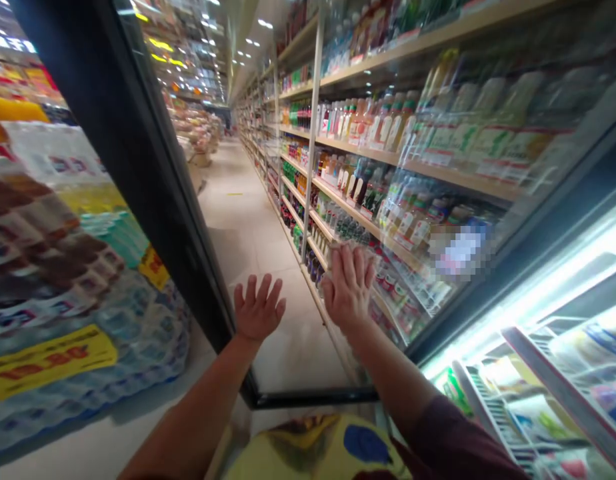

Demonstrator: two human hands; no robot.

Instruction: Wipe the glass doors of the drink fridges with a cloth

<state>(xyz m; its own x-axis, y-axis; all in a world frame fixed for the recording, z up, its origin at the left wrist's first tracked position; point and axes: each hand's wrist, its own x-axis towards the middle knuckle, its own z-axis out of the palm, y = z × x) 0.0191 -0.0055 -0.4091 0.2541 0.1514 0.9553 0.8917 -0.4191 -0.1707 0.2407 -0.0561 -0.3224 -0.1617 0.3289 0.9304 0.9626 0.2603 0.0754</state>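
Note:
A glass door [293, 347] with a black frame stands swung out in front of me. My left hand [258, 310] lies open near the left side of the frame, fingers spread against the glass. Higher and to the right, my right hand [351, 283] presses a pale cloth [333, 252] flat to the pane. Only the cloth's edges show around the fingers; the rest is hidden under the hand. Bottled drinks [358, 123] on shelves appear in or through the glass.
At right is a lit cooler with packaged goods on wire shelves [493, 393]. Stacked bottle packs [103, 293] with a yellow price sign [53, 360] stand on the left. A tiled aisle [233, 180] shows in the pane.

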